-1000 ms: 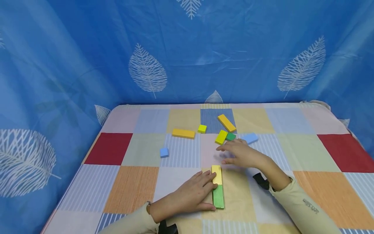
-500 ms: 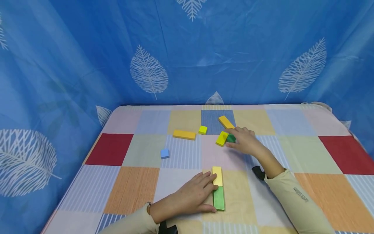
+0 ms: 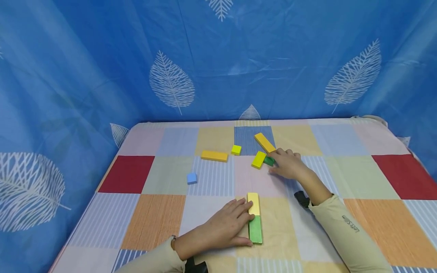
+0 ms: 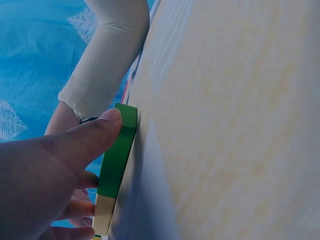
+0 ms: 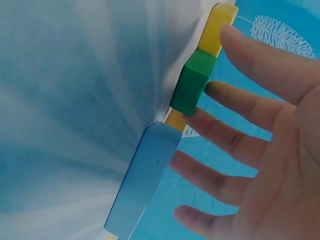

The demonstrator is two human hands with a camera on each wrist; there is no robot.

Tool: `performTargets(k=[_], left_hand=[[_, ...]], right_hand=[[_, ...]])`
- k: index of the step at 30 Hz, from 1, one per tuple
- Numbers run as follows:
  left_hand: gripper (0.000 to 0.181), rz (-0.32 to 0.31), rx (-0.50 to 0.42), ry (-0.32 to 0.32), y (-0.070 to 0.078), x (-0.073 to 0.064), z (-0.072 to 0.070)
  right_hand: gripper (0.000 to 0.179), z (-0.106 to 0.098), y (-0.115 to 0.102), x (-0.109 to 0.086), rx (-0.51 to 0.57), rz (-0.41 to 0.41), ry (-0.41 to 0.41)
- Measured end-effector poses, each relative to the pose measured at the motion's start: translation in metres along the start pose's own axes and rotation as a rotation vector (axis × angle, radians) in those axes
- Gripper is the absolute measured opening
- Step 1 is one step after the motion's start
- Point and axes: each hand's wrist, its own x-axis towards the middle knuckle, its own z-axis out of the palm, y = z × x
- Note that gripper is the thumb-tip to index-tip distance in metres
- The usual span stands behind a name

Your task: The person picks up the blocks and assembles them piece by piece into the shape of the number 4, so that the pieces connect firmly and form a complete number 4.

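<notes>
In the head view, my left hand (image 3: 223, 227) rests beside a pale yellow block (image 3: 253, 204) and a green block (image 3: 255, 230), laid end to end. Its fingertips touch their left side; the left wrist view shows the thumb on the green block's near end. Farther out, my right hand (image 3: 288, 165) hovers with spread fingers by a small dark green block (image 3: 269, 161). A yellow block (image 3: 258, 159) lies against that one. In the right wrist view a light blue block (image 5: 145, 177) lies by the middle fingers, hidden under the hand from above. Nothing is gripped there.
Past the right fingertips lies an orange-yellow block (image 3: 264, 142). Another orange-yellow block (image 3: 214, 156), a small yellow block (image 3: 236, 150) and a small blue block (image 3: 192, 178) lie farther left on the patchwork cloth (image 3: 164, 216). A blue curtain (image 3: 273, 76) hangs behind.
My right hand has moved forward from above the pink patch to the dark green block, covering the light blue block from the head view. The left hand has stayed put.
</notes>
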Motion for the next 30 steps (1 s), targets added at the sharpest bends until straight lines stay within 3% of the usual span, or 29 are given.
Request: performTargets(k=[14, 30], left_hand=[[0.062, 0.003, -0.004, 0.016, -0.002, 0.0, 0.001], [0.061, -0.002, -0.02, 0.012, -0.002, 0.0, 0.001]], right_hand=[[0.032, 0.006, -0.012, -0.007, -0.01, -0.106, -0.001], [0.026, 0.014, -0.034, -0.012, 0.013, -0.211, 0.005]])
